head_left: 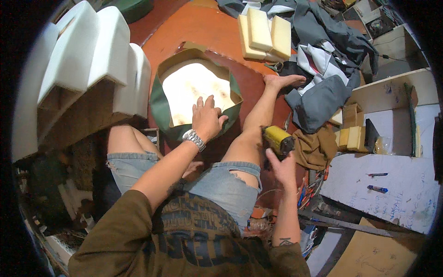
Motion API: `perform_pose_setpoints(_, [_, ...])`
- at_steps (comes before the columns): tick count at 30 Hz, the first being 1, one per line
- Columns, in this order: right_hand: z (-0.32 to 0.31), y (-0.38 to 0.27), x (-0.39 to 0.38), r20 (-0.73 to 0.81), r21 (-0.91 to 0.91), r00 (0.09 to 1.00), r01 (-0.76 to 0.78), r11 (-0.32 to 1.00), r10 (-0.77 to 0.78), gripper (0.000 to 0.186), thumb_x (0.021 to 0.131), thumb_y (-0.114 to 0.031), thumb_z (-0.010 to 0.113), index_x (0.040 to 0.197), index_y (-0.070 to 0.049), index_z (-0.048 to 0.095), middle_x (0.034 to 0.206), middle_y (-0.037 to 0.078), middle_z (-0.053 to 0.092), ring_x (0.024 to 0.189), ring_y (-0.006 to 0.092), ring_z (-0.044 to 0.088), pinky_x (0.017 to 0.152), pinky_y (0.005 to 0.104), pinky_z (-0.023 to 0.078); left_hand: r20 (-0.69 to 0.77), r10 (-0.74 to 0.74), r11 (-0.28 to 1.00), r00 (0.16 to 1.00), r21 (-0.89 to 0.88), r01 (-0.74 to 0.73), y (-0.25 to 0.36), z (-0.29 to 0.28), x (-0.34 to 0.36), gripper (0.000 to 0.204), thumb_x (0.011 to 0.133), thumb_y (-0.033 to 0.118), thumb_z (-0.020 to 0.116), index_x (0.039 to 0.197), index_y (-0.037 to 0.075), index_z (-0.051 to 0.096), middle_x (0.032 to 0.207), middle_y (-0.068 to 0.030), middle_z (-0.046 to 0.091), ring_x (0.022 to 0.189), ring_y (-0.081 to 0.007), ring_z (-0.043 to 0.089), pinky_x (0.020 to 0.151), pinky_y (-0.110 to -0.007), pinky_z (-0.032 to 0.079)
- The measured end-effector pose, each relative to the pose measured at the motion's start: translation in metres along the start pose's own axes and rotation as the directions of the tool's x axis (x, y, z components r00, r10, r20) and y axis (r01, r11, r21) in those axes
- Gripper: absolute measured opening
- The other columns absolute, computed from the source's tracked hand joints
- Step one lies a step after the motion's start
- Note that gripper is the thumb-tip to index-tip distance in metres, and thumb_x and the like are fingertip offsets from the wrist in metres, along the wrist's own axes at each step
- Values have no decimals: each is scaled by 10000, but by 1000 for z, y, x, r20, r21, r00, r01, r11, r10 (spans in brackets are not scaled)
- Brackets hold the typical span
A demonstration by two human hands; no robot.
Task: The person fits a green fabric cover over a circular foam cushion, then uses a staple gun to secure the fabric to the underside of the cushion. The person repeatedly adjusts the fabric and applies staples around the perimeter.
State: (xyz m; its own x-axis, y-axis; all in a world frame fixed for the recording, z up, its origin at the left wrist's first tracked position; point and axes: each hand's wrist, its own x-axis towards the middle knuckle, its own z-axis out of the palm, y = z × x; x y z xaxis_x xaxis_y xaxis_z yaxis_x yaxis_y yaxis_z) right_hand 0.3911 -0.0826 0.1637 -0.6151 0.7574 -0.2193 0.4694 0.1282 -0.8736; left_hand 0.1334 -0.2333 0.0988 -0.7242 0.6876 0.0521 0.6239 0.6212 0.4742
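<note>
My left hand (207, 119), with a metal watch at its wrist, lies on a pale, rounded panel (191, 85) with a few brownish spots. Its fingers are stretched out and hold nothing. The panel sits inside a green cover (161, 106) whose edges stand up around it, on the reddish floor between my legs. In my right hand (282, 167) is a yellow-and-black handheld tool (278, 139), held beside my right knee, away from the panel. The fingers under the tool are partly hidden, and its exact kind cannot be made out.
Large white padded pieces (108, 51) stand at the left. Pale yellow foam blocks (259, 30) lie beyond the cover, beside grey fabric (318, 104) and scissors (275, 67). To the right are a brown cloth (318, 147), wooden boxes (392, 85) and a white board (344, 173) bearing pens (377, 189).
</note>
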Motion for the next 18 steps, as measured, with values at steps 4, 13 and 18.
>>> perform_pose_setpoints(4, [30, -6, -7, 134, -64, 986, -86, 994, 94, 379, 924, -252, 816, 1182, 21, 760, 1011, 114, 798, 936, 181, 733, 879, 369, 575, 4, 114, 991, 994, 68, -114, -18, 5, 5, 310, 930, 376, 783, 969, 71, 820, 1517, -192, 573, 1398, -554, 462, 1194, -625, 363])
perform_pose_setpoints(13, [42, -29, 13, 280, -324, 923, -167, 931, 263, 391, 890, -261, 810, 1171, 9, 778, 1019, 149, 813, 931, 224, 771, 879, 392, 585, -4, 234, 965, 972, 123, -232, -39, 28, 12, 368, 1006, 437, 672, 996, 85, 779, 1519, -204, 600, 1356, -610, 528, 1091, -597, 512])
perform_pose_setpoints(18, [56, -48, 32, 316, -442, 899, -142, 886, 302, 316, 909, -189, 793, 1153, 12, 787, 988, 85, 794, 859, 163, 714, 823, 359, 573, 31, 207, 974, 978, 86, -209, -37, 27, 12, 359, 1010, 431, 666, 995, 87, 770, 1527, -208, 595, 1358, -602, 539, 1103, -585, 510])
